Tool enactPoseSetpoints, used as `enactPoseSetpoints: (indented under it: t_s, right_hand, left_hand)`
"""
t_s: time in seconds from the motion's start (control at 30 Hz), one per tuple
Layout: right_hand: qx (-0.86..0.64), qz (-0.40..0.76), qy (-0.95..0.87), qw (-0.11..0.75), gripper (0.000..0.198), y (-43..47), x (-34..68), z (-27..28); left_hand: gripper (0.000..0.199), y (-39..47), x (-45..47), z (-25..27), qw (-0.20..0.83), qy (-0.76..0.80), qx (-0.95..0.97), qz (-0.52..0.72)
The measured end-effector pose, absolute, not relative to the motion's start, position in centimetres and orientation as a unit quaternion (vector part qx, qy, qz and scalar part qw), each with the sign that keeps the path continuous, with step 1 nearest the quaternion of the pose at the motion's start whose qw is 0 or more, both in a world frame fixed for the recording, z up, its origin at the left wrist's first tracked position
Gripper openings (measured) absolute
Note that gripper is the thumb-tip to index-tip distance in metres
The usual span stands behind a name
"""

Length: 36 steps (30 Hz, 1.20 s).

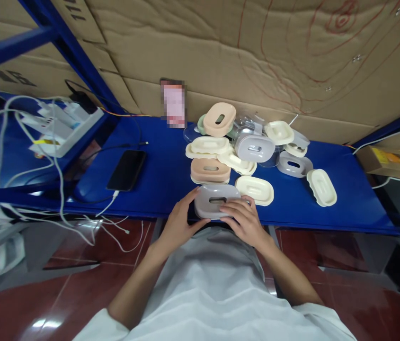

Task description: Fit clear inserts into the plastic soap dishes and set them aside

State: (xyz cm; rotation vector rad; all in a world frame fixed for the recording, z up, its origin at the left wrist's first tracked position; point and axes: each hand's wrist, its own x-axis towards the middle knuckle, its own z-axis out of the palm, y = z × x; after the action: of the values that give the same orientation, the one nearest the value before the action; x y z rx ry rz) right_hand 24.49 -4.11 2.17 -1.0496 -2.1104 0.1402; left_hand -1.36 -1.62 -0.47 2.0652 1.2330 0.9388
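At the front edge of the blue table, a grey oval plastic cover with a slot (205, 199) is between my two hands. My left hand (180, 220) grips its left end, thumb at the near edge and fingers at the far side. My right hand (244, 218) lies over its right end, fingers bent across the top by the slot. Just beyond is a peach slotted cover (210, 168) on a cream piece. A cream oval tray (255, 190) lies right beside my right hand. What is under the grey cover is hidden.
Behind lie another peach cover (220, 118), grey covers (255, 149) and several cream trays (322, 187). A black phone (127, 170) with a white cable lies left. A second phone (173, 103) leans on the cardboard wall. A power strip (79, 135) with tangled cables stands far left.
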Motion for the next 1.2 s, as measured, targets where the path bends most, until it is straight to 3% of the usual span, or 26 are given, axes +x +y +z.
enactPoseSetpoints:
  t_s: [0.43, 0.63, 0.8, 0.93, 1.07, 1.2]
  right_hand:
    - [-0.384, 0.088, -0.825, 0.405, 0.022, -3.3, 25.1, 3.2]
    - [-0.385, 0.102, -0.823, 0.405, 0.025, -4.0, 25.5, 3.2]
    - [-0.405, 0.158, -0.783, 0.445, 0.007, -3.3, 25.5, 3.2]
    - [-0.400, 0.135, -0.782, 0.459, 0.007, -2.4, 25.9, 5.4]
    - [-0.483, -0.016, -0.768, 0.421, 0.010, -2.7, 28.3, 6.7]
    - [-0.647, -0.133, -0.634, 0.402, 0.028, -4.2, 33.8, 4.1]
  left_hand:
    - [0.080, -0.4, -1.0, 1.2, 0.374, 0.457, 0.754, 0.288]
    - [0.108, -1.0, -0.7, 0.5, 0.391, 0.495, 0.712, 0.308]
    - [0.107, -1.0, -0.4, -0.1, 0.394, 0.490, 0.702, 0.335]
    - [0.113, -0.6, -0.8, 0.2, 0.370, 0.473, 0.733, 0.320]
    - [0.081, -0.3, -1.5, 0.9, 0.362, 0.453, 0.737, 0.348]
    - [0.052, -0.6, -1.7, 0.8, 0.327, 0.452, 0.764, 0.325]
